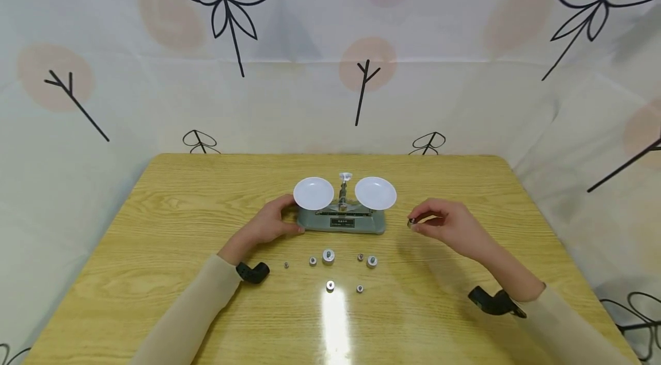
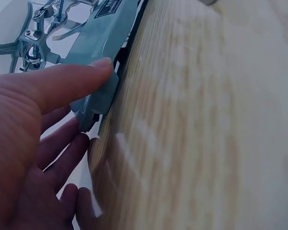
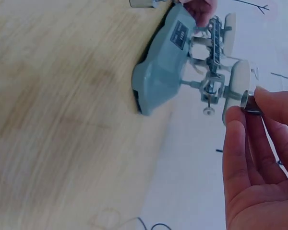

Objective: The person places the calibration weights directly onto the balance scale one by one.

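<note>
A balance scale (image 1: 342, 222) with a grey-green base and two white pans stands on the table. My left hand (image 1: 267, 221) grips the left end of its base, thumb (image 2: 81, 79) along the front side and fingers reaching behind. To the right of the scale, my right hand (image 1: 448, 226) pinches a small shiny metal weight (image 3: 251, 103) between thumb and fingertips, raised above the tabletop. Both the left pan (image 1: 313, 193) and the right pan (image 1: 375, 193) have nothing on them, and they sit at about the same height.
Several metal weights of different sizes are spread in front of the scale, the largest (image 1: 328, 256) near the middle and a tiny one (image 1: 286, 265) at the left. The wooden table (image 1: 206, 193) meets a patterned cloth backdrop (image 1: 310, 107) at its far edge.
</note>
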